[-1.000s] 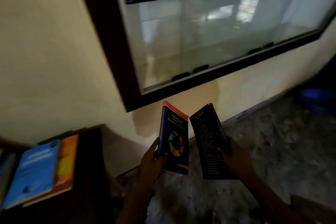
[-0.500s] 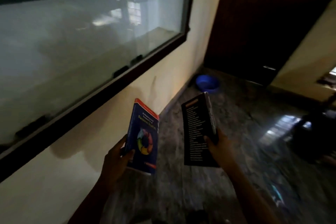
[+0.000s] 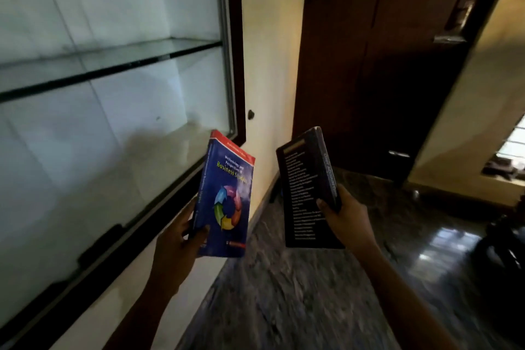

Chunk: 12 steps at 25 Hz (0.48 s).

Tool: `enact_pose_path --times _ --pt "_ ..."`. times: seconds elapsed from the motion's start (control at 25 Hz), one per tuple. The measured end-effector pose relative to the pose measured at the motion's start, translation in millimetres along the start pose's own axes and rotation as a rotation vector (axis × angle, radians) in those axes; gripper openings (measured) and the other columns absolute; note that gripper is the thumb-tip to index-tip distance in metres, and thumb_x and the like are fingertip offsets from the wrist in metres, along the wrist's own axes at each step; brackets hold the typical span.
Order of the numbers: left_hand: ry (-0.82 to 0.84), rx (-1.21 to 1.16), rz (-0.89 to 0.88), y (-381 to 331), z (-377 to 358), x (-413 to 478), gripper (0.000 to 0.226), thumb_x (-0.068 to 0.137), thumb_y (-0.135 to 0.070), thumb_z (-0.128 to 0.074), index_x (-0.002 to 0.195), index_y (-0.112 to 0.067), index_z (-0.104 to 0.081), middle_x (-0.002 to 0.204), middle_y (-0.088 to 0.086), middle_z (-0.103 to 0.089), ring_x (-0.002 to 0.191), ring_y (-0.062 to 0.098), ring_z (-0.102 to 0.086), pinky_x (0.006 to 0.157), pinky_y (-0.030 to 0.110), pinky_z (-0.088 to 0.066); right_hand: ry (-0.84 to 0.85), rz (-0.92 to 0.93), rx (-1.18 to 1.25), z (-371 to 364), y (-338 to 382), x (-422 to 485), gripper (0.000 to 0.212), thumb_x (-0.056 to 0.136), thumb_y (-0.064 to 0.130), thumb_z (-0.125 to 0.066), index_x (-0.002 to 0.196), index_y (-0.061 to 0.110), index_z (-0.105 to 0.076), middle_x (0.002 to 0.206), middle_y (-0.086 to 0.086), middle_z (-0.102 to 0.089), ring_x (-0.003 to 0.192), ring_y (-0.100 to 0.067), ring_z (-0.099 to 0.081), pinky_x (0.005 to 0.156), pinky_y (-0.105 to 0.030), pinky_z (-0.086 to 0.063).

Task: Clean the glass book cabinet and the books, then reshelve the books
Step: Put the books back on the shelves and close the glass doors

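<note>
Two paperback books held upright in front of the wall-mounted glass book cabinet.

The left hand (image 3: 177,239) grasps the blue paperback book with a red top band and a coloured arrow wheel on its cover (image 3: 225,196) by its lower left edge, thumb on the cover, at lower centre of the frame. The right hand (image 3: 345,217) grasps the dark paperback book with lines of pale print on its back cover (image 3: 305,190) by its spine side, just right of centre. The two books stand apart. The dark-framed glass book cabinet (image 3: 113,122) fills the left of the frame, with a glass shelf (image 3: 113,61) across its upper part. A dark wooden door (image 3: 383,60) stands at upper right above a polished stone floor (image 3: 298,293).
</note>
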State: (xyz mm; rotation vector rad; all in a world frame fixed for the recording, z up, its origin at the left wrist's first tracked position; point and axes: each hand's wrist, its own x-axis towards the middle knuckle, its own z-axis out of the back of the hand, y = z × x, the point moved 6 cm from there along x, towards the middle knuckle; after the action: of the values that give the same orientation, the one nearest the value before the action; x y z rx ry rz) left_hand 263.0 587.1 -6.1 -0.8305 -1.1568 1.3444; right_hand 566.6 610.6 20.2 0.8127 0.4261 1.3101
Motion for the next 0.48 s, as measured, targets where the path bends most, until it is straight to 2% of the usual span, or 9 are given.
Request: enact_pose_path --times 0.08,0.16,0.24,0.32,0.36,0.4,0.48 --pt "-0.057 -0.049 -0.036 -18.5 -5.6 39.8 0.057 0.066 -0.047 -0.066 0.121 -0.045 -0.049 0.106 -0.009 -0.067 0.092 0.011 -0.067 0.069 0.024 -0.057 0.014 0.067 0.045 -4.6 15.7 54.8 0.047 0.091 0.029 -0.055 0.135 0.015 -0.044 0.123 -0.01 -0.061 0.105 -0.026 -0.062 0.085 -0.032 -0.05" --pt "-0.158 -0.041 -0.106 -37.4 -11.1 71.4 0.052 0.083 -0.017 -0.068 0.126 -0.032 -0.046 0.104 -0.007 -0.065 0.085 0.003 -0.067 0.067 0.018 -0.055 0.046 0.15 0.134 -7.7 35.9 106.4 0.047 0.092 0.027 -0.055 0.135 0.015 -0.043 0.125 -0.008 -0.059 0.109 -0.023 -0.059 0.085 -0.024 -0.045" --pt "-0.298 0.007 -0.164 -53.4 -16.4 90.3 0.054 0.086 0.001 -0.06 0.125 -0.033 -0.044 0.1 -0.01 -0.063 0.078 -0.001 -0.064 0.071 0.022 -0.055 0.085 0.27 0.2 -13.0 54.3 153.7 0.046 0.091 0.024 -0.056 0.134 0.013 -0.044 0.124 -0.009 -0.06 0.109 -0.022 -0.058 0.081 -0.018 -0.04" --pt "-0.44 0.016 -0.212 -69.0 -21.2 102.8 0.058 0.085 -0.005 -0.064 0.12 -0.049 -0.049 0.098 -0.012 -0.062 0.075 -0.002 -0.064 0.065 0.017 -0.054 0.104 0.406 0.241 -14.5 72.2 193.5 0.044 0.09 0.025 -0.058 0.131 0.012 -0.048 0.119 -0.01 -0.063 0.106 -0.025 -0.06 0.079 -0.018 -0.04" --pt "-0.513 0.004 -0.229 -75.6 -24.7 109.7 0.057 0.084 -0.012 -0.066 0.111 -0.06 -0.053 0.099 -0.009 -0.065 0.077 0.003 -0.066 0.061 0.016 -0.054 0.129 0.475 0.268 -15.0 81.9 214.1 0.044 0.09 0.027 -0.059 0.13 0.012 -0.049 0.117 -0.01 -0.064 0.104 -0.027 -0.062 0.077 -0.017 -0.04" --pt "-0.585 -0.024 -0.237 -84.9 -30.3 115.0 0.057 0.082 -0.015 -0.066 0.104 -0.067 -0.054 0.102 -0.004 -0.066 0.081 0.01 -0.066 0.06 0.019 -0.056 0.16 0.544 0.298 -15.3 91.8 234.9 0.044 0.09 0.031 -0.06 0.128 0.012 -0.051 0.116 -0.009 -0.065 0.103 -0.027 -0.062 0.074 -0.014 -0.039" --pt "-0.715 -0.041 -0.263 -107.4 -44.3 124.2 0.058 0.078 -0.019 -0.06 0.103 -0.07 -0.051 0.109 0.003 -0.067 0.093 0.02 -0.065 0.064 0.031 -0.059 0.231 0.646 0.377 -12.0 115.2 274.1 0.044 0.09 0.033 -0.059 0.129 0.014 -0.051 0.115 -0.006 -0.066 0.103 -0.025 -0.063 0.077 -0.015 -0.041"
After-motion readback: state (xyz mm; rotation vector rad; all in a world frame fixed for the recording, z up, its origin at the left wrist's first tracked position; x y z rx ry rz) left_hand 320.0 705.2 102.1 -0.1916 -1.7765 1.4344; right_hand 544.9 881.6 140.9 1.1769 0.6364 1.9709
